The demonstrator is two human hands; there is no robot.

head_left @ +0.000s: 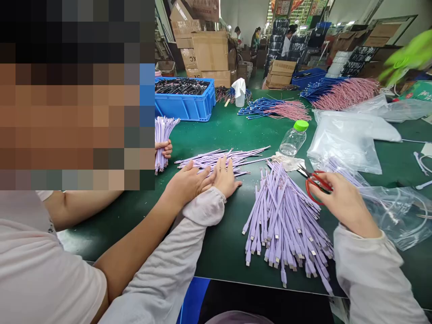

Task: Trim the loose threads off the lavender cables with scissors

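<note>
My left hand [224, 177] lies with its fingers spread on a loose pile of thin purple cables [236, 157] at the middle of the green table. A co-worker's hand [185, 182] touches its left side. On the right, my right hand [346, 202] holds red-handled scissors [317, 183], their blades parted and pointing up and left. Between my hands a large fan of purple cables [283, 220] spreads toward the front edge, connector ends nearest me. A white cloth [288, 162] touches its far end.
A co-worker sits close on the left, their other hand [165, 148] round a purple cable bundle. Farther back stand a blue crate [182, 101] of black parts and a green-capped jar [293, 139]. Plastic bags [347, 141] lie right, with blue and pink cables [280, 109] behind.
</note>
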